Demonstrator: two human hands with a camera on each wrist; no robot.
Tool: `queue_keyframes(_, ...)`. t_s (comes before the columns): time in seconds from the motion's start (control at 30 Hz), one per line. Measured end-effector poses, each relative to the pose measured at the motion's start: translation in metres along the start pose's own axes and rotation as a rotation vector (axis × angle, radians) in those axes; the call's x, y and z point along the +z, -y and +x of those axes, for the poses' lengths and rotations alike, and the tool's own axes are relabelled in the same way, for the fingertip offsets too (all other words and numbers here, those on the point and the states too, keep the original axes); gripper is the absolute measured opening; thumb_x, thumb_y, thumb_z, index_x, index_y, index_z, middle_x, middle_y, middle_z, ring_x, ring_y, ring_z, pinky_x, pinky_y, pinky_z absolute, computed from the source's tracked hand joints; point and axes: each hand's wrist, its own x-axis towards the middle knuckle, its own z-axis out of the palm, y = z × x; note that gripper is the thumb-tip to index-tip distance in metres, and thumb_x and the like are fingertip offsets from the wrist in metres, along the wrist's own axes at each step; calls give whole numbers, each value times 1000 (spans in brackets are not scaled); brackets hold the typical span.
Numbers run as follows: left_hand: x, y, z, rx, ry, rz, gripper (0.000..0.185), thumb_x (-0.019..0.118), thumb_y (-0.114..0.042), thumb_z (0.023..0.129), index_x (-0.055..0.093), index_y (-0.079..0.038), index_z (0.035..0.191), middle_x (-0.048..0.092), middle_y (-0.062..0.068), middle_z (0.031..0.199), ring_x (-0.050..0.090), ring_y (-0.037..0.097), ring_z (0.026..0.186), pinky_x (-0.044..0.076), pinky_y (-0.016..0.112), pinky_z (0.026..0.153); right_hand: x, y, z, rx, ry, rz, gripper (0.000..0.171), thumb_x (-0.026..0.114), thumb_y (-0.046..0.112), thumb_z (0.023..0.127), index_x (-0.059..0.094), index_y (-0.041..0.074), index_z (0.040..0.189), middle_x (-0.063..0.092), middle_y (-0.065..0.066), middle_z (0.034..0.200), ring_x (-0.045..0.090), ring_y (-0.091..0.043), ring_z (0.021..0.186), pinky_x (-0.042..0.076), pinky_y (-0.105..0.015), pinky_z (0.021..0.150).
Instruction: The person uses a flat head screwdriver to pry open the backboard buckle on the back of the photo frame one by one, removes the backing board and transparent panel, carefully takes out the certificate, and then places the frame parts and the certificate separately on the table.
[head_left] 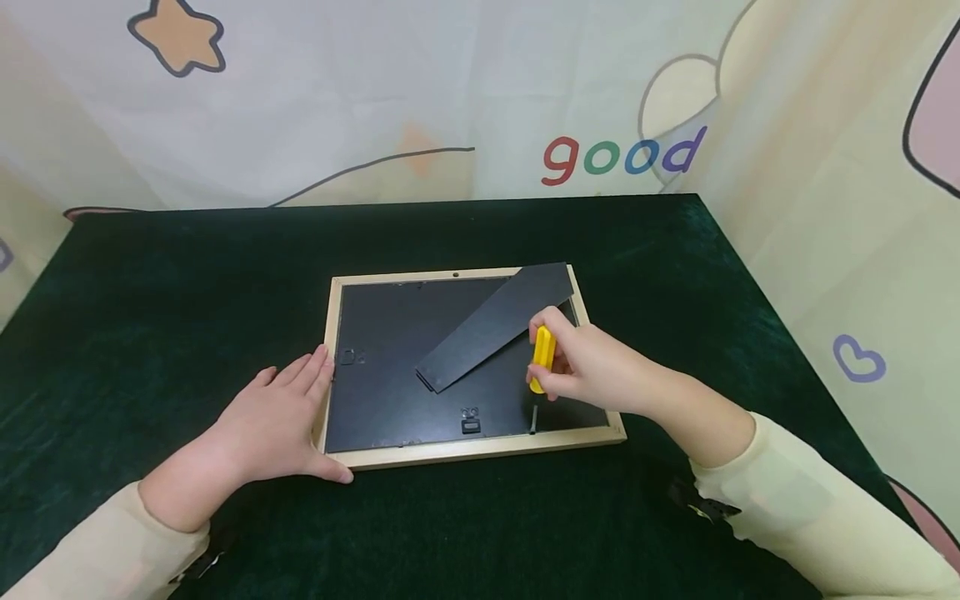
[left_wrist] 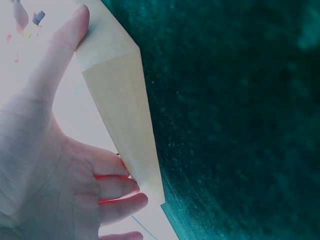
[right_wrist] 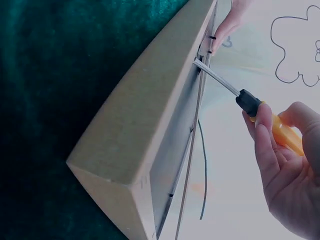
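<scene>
Table: dark green velvet-covered table [head_left: 150, 275], backed by a pale cartoon-print curtain [head_left: 375, 92] with the word "good".
Frame: light wooden rectangular picture frame [head_left: 480, 450] lying face down at the middle of the table, nearer the front edge; black backing board [head_left: 390, 392] facing up.
Stand: flat black easel stand [head_left: 495, 325] lying slantwise across the backing board, upper end over the frame's far right corner.
Left hand: left hand [head_left: 273, 425] resting flat against the frame's left rail, fingers straight and relaxed, thumb along the front left corner; same contact seen from the left wrist view [left_wrist: 55, 165].
Right hand: right hand [head_left: 588, 362] curled around the screwdriver handle, over the right part of the backing board.
Screwdriver: yellow-handled screwdriver with black collar [head_left: 542, 358], held near upright; metal tip down against the inner edge of the frame's front rail, by the front right corner [right_wrist: 260, 112].
Clips: small black hanger fittings [head_left: 470, 419] on the backing board near the front rail.
</scene>
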Motion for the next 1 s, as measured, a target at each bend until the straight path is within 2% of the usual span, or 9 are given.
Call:
queue_keyframes(0.17, 0, -1, 0, 7, -6, 10, 130, 36, -87, 39, 21, 1, 133, 13, 16, 138, 20, 33, 122, 21, 56, 90, 3, 1, -7, -19, -30, -26, 41, 63, 18, 77, 33, 14, 105, 55, 4, 76, 54, -7, 56, 46, -18, 54)
queue_keyframes(0.43, -1, -1, 0, -9, 14, 17, 130, 37, -87, 39, 19, 0, 133, 12, 15, 139, 19, 34, 123, 21, 56, 90, 12, 7, -24, -78, -103, -150, 37, 62, 17, 77, 34, 14, 102, 57, 7, 77, 45, 0, 47, 44, -15, 48)
queue_keyframes(0.7, -1, -2, 0, -2, 4, 10, 130, 36, -87, 40, 20, 2, 133, 13, 16, 138, 20, 34, 122, 22, 57, 89, 19, 7, -32, -172, -158, -197, 35, 62, 16, 77, 36, 12, 101, 60, 5, 84, 51, 3, 57, 42, -11, 52)
queue_keyframes(1.0, 2, -1, 0, 2, -15, -2, 130, 38, -87, 39, 20, 1, 133, 13, 16, 138, 20, 34, 122, 23, 56, 89, 26, 6, -37, -271, -217, -277, 34, 61, 15, 76, 37, 10, 100, 61, 3, 85, 50, 2, 53, 41, -9, 53)
